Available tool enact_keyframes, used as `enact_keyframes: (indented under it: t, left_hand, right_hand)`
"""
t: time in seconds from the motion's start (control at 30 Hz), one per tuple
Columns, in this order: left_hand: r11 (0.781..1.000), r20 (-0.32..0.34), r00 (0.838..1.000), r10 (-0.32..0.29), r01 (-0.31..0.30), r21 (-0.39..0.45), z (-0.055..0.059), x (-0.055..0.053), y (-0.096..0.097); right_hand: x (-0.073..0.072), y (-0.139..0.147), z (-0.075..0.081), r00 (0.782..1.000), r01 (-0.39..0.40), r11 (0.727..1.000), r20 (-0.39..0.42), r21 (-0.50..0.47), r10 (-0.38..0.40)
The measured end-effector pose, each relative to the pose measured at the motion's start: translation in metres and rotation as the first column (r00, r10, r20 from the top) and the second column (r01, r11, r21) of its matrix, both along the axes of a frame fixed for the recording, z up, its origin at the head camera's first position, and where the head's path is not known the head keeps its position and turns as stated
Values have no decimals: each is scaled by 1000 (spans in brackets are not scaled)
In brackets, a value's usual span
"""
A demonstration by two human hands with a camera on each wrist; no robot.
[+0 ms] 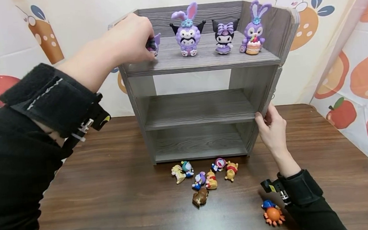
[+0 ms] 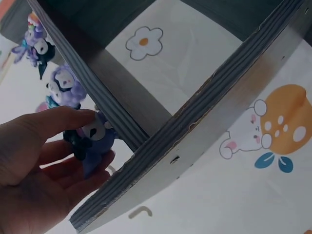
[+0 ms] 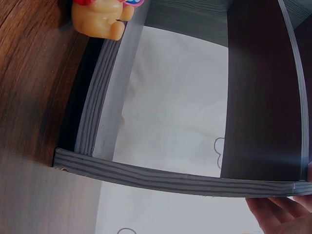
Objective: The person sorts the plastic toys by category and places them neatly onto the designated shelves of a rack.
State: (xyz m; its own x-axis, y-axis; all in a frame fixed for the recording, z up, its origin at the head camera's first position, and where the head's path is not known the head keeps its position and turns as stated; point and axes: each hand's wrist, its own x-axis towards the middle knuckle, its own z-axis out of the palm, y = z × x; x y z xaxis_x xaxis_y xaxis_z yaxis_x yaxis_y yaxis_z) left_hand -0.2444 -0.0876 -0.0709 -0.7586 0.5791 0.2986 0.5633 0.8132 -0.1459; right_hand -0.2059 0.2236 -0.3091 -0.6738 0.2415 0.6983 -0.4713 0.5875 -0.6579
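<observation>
At the left end of the top board of a grey wood-grain shelf [image 1: 204, 124], my left hand [image 1: 128, 41] holds a small purple and black figurine [image 1: 154, 44]. In the left wrist view the thumb and fingers are round this figurine [image 2: 99, 139], close to the board's edge. My right hand [image 1: 272, 127] grips the shelf's right side panel low down; in the right wrist view its fingers [image 3: 275, 212] lie against the panel's outer face. On the top board stand a purple bunny-eared figurine [image 1: 188, 38], a black-hooded one [image 1: 224, 38] and a purple rabbit with a cake [image 1: 255, 32].
Several small figurines lie on the brown table before the shelf, among them a yellow bear [image 1: 231, 171] and a brown figurine [image 1: 200, 197]. An orange crab-like figurine [image 1: 273, 213] lies near my right forearm. Behind the shelf hangs a printed white backdrop [image 1: 358, 77].
</observation>
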Motion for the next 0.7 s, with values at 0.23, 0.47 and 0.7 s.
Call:
enact_keyframes:
  t: [0.23,0.47,0.7]
  left_hand:
    - [998,42,999,24,-22,-53,3,-10,2]
    - [997,67,997,47,-44,-56,5,-16,2]
    - [997,95,994,47,-41,-66,5,-18,3]
  right_hand:
    - [13,-12,14,1000,1,1000,-2,3,-1]
    - [13,-13,13,1000,2,1000,1,9,-2]
    - [13,-13,14,1000,6,1000,0,-5,-6]
